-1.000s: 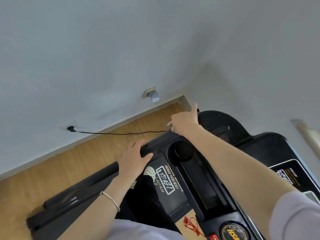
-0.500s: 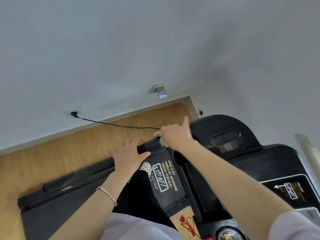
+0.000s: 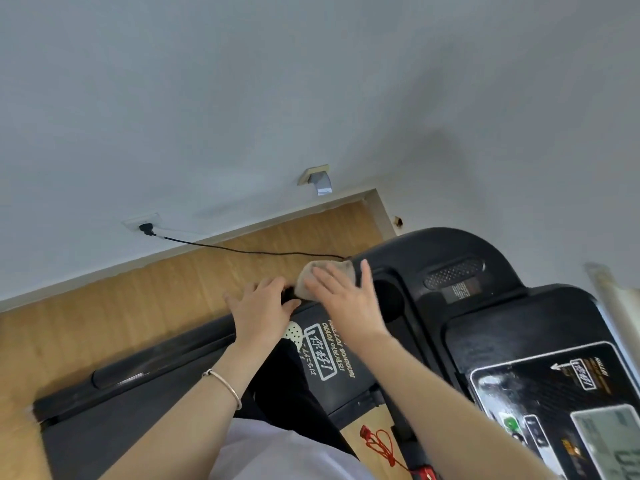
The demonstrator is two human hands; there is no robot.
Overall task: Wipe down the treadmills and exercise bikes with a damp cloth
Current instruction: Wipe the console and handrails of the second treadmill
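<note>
Right hand has flattened out, fingers straight, pressing the tan cloth onto the treadmill at its left rail. Left hand stays open, palm resting on that rail just beside.

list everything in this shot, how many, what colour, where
treadmill: one, black, centre to right, against the wall
cloth: one, beige, on the treadmill's front rail
power cord: one, black, from wall socket to treadmill
wall socket: one, white, low on the wall, left
wall bracket: one, beige and silver, low near the corner
red cord: one, bottom centre, below the console
floor: wood, light brown, left
wall: pale grey, top
bracelet: one, silver, left wrist
left hand: rests on the rail beside the cloth
right hand: flat on the cloth
</note>
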